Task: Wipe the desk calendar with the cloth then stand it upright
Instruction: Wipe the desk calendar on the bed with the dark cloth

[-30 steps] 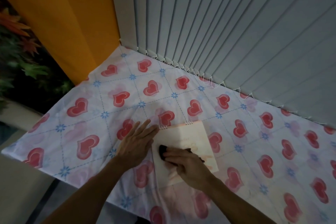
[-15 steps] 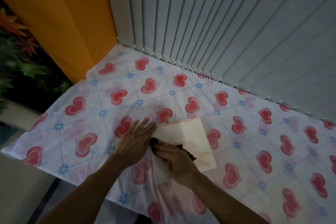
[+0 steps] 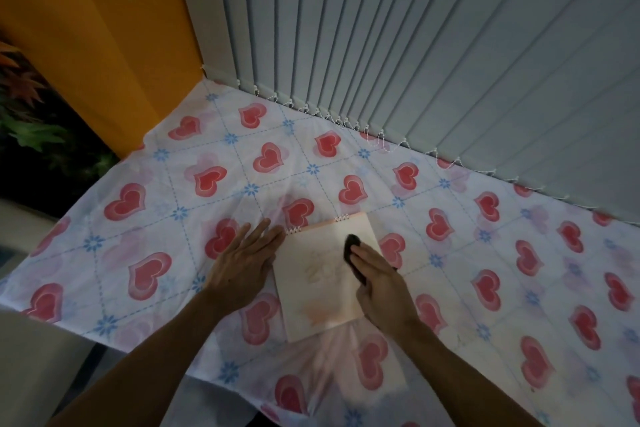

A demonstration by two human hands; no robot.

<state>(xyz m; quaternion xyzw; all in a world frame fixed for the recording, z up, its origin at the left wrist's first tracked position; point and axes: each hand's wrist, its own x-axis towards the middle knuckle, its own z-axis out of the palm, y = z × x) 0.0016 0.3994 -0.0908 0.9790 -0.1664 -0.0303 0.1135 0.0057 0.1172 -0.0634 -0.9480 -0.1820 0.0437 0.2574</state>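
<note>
The right hand (image 3: pixel 382 282) presses a dark cloth (image 3: pixel 353 246) flat onto the desk calendar (image 3: pixel 320 282), which lies on the heart-print counter (image 3: pixel 138 218). The left hand (image 3: pixel 244 262), fingers spread, steadies its left edge. Wiping is underway; standing it up comes next. The cloth has swept from the left edge rightward.

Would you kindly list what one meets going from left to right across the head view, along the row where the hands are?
Left hand → desk calendar → dark cloth under the right hand → bare heart-print tablecloth.
</note>
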